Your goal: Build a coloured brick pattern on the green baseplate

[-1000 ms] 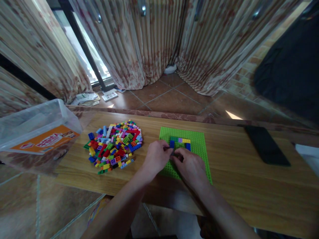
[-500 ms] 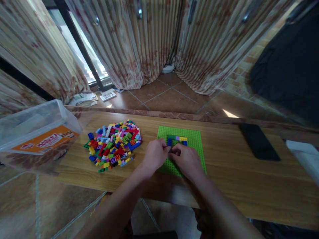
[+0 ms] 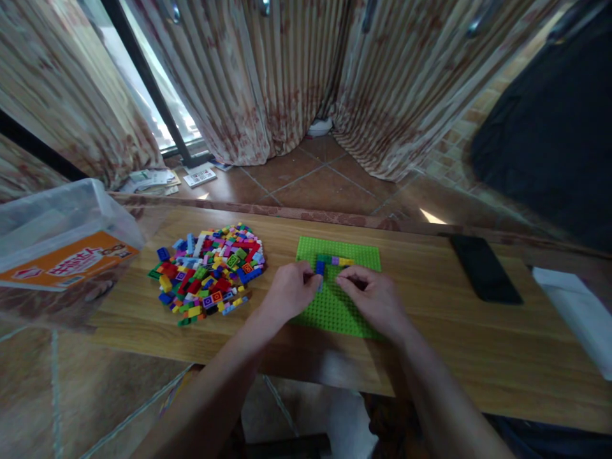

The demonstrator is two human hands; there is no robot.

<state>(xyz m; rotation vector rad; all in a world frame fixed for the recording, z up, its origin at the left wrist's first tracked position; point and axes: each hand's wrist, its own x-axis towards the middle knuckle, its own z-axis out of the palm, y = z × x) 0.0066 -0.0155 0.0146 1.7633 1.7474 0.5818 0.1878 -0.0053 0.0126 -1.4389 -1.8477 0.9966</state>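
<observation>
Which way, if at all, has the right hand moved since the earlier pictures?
Yes: judged against the green studded baseplate, the right hand has shifted rightward, opening a gap from the left hand.

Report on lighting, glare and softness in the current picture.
Head view: bright daylight shows through the window at upper left; head view: pale glare on the wooden table, just nearer than the green baseplate; head view: left hand and right hand look slightly soft, fine detail lost.
</observation>
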